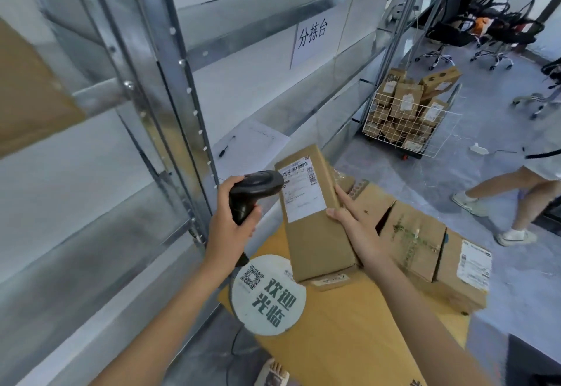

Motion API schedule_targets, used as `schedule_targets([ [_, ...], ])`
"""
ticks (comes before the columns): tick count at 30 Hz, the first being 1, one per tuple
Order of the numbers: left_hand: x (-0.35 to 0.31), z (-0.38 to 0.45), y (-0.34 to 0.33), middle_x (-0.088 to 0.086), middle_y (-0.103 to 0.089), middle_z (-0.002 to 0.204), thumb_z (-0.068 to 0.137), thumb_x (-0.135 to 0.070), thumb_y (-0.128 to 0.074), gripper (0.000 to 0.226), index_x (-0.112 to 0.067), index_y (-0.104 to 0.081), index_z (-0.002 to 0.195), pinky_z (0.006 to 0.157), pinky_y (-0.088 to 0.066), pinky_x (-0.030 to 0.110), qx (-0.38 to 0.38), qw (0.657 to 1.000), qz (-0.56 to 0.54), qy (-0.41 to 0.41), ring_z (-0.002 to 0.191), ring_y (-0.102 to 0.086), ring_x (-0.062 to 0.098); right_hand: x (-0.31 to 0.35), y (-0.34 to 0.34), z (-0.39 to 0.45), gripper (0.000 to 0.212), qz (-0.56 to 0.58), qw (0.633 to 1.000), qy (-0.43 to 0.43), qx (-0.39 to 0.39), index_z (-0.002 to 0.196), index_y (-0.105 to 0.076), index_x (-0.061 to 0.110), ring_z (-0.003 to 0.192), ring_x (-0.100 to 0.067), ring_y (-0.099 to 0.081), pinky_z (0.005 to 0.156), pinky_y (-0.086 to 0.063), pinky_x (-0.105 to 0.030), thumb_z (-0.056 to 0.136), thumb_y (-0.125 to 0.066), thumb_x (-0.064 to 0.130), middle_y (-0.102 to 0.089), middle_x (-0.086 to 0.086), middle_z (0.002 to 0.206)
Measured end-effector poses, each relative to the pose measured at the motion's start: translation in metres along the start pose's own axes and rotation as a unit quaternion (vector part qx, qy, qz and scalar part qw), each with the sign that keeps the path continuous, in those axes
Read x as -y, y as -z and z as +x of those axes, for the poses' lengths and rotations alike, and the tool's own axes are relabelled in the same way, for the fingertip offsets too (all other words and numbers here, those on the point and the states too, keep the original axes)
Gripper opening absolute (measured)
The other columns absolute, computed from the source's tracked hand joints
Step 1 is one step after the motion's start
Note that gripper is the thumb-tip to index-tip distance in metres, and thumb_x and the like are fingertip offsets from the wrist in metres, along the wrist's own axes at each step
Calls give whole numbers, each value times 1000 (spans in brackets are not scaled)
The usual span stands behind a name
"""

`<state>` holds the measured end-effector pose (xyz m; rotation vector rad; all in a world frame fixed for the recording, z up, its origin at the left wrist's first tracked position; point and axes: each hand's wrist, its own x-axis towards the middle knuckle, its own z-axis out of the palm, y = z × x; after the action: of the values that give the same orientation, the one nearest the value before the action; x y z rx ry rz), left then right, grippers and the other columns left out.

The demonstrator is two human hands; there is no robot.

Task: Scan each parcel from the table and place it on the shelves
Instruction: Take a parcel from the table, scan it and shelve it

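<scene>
**Scan in progress at the shelf bay**

Metal shelves fill 9 to 12 o'clock; table at 6. Parcel held above the table, label tilted up, probably so the scanner reads it. Left hand wraps the scanner handle, nose at the label. Right hand clamps the parcel's right edge, thumb on top. More boxes wait at 3 o'clock.

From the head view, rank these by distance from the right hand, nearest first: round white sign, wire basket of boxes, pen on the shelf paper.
Measured from the right hand:
1. Round white sign, on the table, lower left.
2. Pen, on the shelf paper, upper left.
3. Wire basket, on the floor, far behind.
</scene>
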<state>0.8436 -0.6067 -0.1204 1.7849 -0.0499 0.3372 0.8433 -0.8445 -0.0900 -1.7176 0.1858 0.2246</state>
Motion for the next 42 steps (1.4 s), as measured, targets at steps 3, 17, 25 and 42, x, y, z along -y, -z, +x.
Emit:
schedule_targets([
  [3,-1,-35,10,-1,-67,109,96,-7,-68,60,-51,-45,129,66,-61,38,-73,995,-46,52,65,-69,23,-12,-17,-16,57,65,998,-6,13,146,-43,52,88,2,-70,61,-53,-14,96,-62,35,-59,20,131],
  [17,-47,-218,22,-10,-59,129,93,-7,-72,61,-55,-46,122,87,-59,38,-293,942,-118,113,112,-67,29,-58,-49,-139,50,110,979,-19,173,139,-50,52,104,-10,-71,75,-59,-27,96,-63,31,-69,22,120],
  [25,-83,-262,40,-24,-59,119,92,1,-69,62,-46,-47,126,70,-61,26,-337,932,-90,96,107,-66,5,-62,-73,-167,66,134,958,-15,252,145,-48,48,112,-15,-69,87,-60,-39,81,-63,39,-69,17,125],
  [42,-133,-438,245,7,-62,122,96,0,-65,59,-55,-50,112,61,-61,28,-553,826,-17,110,69,-75,30,-52,-311,-323,71,116,848,-55,514,147,-47,38,121,-28,-63,105,-47,-61,78,-60,35,-63,2,139],
])
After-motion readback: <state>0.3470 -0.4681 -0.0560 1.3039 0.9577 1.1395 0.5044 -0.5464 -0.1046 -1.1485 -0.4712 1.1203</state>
